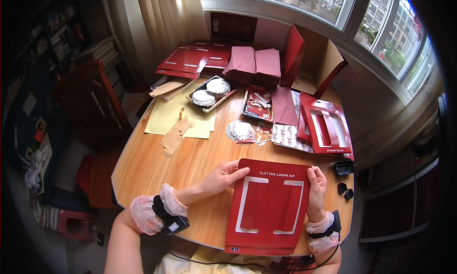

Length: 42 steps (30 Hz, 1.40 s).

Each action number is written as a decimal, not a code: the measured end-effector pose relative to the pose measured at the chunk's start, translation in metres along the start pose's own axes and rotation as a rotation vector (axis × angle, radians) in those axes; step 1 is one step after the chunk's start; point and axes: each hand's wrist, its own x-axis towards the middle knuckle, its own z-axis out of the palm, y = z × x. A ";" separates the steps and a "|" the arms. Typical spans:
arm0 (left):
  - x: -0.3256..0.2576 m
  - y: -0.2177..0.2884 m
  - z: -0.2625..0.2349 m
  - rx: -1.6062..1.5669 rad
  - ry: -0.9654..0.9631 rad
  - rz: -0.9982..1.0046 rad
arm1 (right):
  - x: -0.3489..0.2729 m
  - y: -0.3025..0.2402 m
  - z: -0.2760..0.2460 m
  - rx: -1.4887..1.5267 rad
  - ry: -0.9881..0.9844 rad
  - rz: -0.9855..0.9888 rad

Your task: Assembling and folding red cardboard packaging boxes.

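Note:
A flat red card sleeve (271,202) with white bracket-shaped cut-outs is held up over the near edge of the table, its printed band at the far end. My left hand (220,180) grips its far left corner, thumb on top and fingers behind. My right hand (316,186) pinches its far right edge, the thumb near the corner. Beyond the sleeve lies a pile of white scalloped paper pieces (240,131). Red sleeves with open windows (327,127) are stacked at the right.
Pink envelopes (267,62), a tray of scalloped pieces (211,94), a tray of red and white strips (257,104) and an open cardboard box (312,69) stand at the back. Yellow paper (162,116) and tan tape strips (177,135) lie left. Small black parts (343,168) sit at the right edge.

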 end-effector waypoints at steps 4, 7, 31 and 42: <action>0.001 0.002 -0.001 0.110 0.140 0.107 | 0.000 0.001 0.000 0.042 -0.022 0.076; -0.001 0.010 0.004 0.097 0.206 0.090 | -0.002 0.003 -0.002 -0.002 -0.051 0.076; 0.000 0.004 -0.004 0.308 0.297 0.204 | -0.006 0.007 0.008 -0.213 -0.027 -0.109; 0.003 -0.004 -0.010 0.259 0.312 0.175 | -0.012 -0.006 0.010 -0.284 0.019 -0.138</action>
